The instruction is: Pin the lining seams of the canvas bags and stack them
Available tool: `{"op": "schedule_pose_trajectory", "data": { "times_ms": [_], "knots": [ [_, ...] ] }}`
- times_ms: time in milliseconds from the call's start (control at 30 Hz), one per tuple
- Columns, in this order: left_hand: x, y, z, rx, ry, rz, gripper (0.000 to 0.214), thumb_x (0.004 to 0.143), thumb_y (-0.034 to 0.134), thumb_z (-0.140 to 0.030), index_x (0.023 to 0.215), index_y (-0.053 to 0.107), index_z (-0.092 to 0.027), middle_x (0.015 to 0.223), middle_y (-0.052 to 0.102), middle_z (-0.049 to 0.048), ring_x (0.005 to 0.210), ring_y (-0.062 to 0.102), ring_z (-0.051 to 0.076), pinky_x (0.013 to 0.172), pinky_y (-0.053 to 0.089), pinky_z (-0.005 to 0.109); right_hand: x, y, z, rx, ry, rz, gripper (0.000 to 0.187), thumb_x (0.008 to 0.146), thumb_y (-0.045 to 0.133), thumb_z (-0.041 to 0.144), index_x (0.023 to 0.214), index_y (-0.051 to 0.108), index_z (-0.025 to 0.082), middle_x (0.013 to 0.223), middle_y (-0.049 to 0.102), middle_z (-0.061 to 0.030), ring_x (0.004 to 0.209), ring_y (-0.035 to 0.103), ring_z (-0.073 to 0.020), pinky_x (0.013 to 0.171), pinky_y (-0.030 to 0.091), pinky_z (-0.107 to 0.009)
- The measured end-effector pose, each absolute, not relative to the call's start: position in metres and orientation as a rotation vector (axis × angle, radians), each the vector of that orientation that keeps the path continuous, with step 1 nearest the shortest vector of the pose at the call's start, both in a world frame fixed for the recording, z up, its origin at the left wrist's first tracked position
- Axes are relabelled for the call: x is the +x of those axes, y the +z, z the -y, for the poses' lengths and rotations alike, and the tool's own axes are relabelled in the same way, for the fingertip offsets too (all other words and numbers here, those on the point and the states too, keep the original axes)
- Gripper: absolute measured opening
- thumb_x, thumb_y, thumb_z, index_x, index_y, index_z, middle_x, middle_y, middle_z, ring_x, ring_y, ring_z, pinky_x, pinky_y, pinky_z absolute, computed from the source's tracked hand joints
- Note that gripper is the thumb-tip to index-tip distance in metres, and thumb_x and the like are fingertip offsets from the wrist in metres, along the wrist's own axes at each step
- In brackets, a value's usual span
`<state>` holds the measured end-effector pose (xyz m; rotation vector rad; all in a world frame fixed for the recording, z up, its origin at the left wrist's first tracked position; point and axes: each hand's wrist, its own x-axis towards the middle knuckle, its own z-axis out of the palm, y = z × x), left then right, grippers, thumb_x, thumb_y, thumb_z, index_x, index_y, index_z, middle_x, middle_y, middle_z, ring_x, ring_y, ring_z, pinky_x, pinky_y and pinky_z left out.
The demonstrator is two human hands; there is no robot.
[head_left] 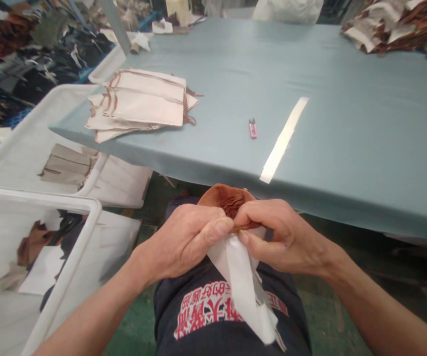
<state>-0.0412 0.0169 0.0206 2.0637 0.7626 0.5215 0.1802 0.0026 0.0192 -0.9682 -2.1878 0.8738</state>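
Observation:
My left hand (189, 240) and my right hand (282, 235) meet in front of my lap, both pinched shut on a bunched brown fabric piece (228, 198) with a white lining (245, 287) hanging down from it over my dark shirt. The thumbs press together at the fabric's edge. Both hands are below the near edge of the blue-grey table (347, 123).
On the table lie a stack of cream fabric pieces with brown trim (142, 104), small red thread snips (252, 128) and a white strip (283, 138). More brown-and-white pieces (399, 24) pile at the far right. White bins (31, 143) with fabric stand to my left.

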Motion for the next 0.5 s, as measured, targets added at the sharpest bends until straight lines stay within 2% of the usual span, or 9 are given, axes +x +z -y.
{"op": "schedule_pose_trajectory", "data": {
  "times_ms": [133,300,433,500],
  "knots": [
    [-0.027,0.025,-0.015,1.989,0.487,-0.836,0.052,0.111,0.031,-0.042,0.068,0.046,-0.017,0.065,0.047,-0.0043,0.059,0.039,0.010,0.057,0.029,0.026,0.184,0.020,-0.004,-0.995,0.755,2.257,0.012,0.082,0.052,0.012,0.072,0.056,0.018,0.062,0.054,0.0046,0.056,0.045,-0.0089,0.058,0.034,-0.024],
    [-0.022,0.028,-0.021,1.940,0.418,-0.749,0.047,0.108,0.041,-0.036,0.066,0.045,-0.017,0.062,0.040,-0.0060,0.057,0.035,0.008,0.055,0.027,0.025,0.189,0.018,-0.002,-1.015,0.809,2.244,0.013,0.081,0.052,0.012,0.069,0.052,0.019,0.061,0.049,0.0056,0.055,0.041,-0.0090,0.058,0.031,-0.025],
    [-0.018,0.017,-0.019,1.720,0.496,-0.645,0.050,0.107,0.043,-0.044,0.065,0.045,-0.017,0.061,0.038,-0.0053,0.054,0.035,0.008,0.051,0.027,0.024,0.189,0.020,0.001,-1.010,0.912,2.169,0.017,0.080,0.054,0.013,0.066,0.047,0.019,0.060,0.043,0.0063,0.056,0.037,-0.0086,0.057,0.028,-0.025],
    [-0.015,0.007,-0.015,1.606,0.611,-0.596,0.054,0.104,0.049,-0.051,0.063,0.041,-0.018,0.058,0.034,-0.0058,0.050,0.031,0.007,0.047,0.024,0.023,0.190,0.021,0.000,-1.001,1.130,2.076,0.016,0.082,0.055,0.015,0.068,0.048,0.019,0.060,0.044,0.0065,0.055,0.037,-0.0082,0.055,0.029,-0.024]
  ]
}}
